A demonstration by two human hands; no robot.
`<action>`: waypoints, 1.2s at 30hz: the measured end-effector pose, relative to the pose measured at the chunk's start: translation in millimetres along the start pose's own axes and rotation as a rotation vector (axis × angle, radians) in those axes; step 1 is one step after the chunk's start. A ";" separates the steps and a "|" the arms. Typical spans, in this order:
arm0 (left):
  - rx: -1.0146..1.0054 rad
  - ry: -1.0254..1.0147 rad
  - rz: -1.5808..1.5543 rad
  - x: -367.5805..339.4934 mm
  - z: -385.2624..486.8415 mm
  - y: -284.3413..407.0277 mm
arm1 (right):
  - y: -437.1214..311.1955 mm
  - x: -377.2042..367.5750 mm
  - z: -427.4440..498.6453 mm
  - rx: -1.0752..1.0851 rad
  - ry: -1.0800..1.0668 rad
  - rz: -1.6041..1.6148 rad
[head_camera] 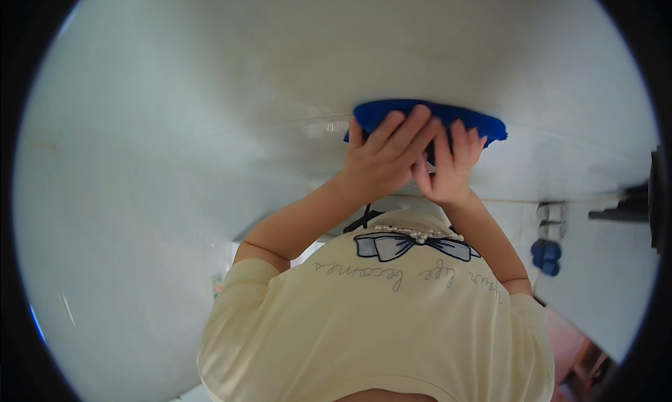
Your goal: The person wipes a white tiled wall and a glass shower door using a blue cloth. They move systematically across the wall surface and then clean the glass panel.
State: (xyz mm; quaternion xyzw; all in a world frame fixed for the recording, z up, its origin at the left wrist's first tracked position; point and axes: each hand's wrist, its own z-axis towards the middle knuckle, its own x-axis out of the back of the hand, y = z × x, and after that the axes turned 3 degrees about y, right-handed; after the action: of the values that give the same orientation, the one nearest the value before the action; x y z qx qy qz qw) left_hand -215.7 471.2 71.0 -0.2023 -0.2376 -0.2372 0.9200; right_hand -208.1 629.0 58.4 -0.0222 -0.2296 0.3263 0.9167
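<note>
A folded deep-blue cloth [475, 119] lies against a glossy pale surface [252, 123], its frayed edge showing at the right. My left hand [383, 155] presses on the cloth's left and middle part with the fingers spread. Beside it, my right hand [452, 163] holds the right part, its thumb close to the left hand. Both palms hide the near side of the cloth. Whether the surface stands upright or lies flat, I cannot tell.
Below my arms is my cream shirt [388, 318] with a bow print and writing. Blue rounded objects [546, 256] are at the right, under small metallic-looking items [550, 213]. A dark object [627, 205] juts in at the right rim. Brown furniture [588, 365] shows lower right.
</note>
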 end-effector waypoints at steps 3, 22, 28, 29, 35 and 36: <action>-0.272 -0.114 0.040 2.8 6.3 -4.0 | -4.2 -3.1 -20.0 -0.102 0.095 -0.020; -0.524 -0.295 -0.013 -11.4 78.2 59.7 | 25.6 16.7 -54.2 -0.412 0.242 0.077; -0.549 -0.256 0.023 -41.5 126.9 108.4 | 97.1 45.2 -48.8 -0.428 0.432 -0.021; -0.591 -0.194 0.036 -42.1 131.6 111.4 | 100.2 46.5 -47.5 -0.423 0.458 -0.025; -0.631 -0.266 0.051 -32.3 121.4 102.7 | 88.7 41.2 -53.0 -0.366 0.455 0.058; -0.609 -0.241 0.056 -33.2 119.8 104.2 | 92.1 42.3 -54.5 -0.316 0.478 0.039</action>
State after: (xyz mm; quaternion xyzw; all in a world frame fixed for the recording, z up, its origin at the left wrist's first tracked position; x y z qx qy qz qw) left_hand -226.9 624.5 122.7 -0.5014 -0.2573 -0.2462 0.7885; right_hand -209.7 733.1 9.3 -0.2455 -0.0546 0.2897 0.9235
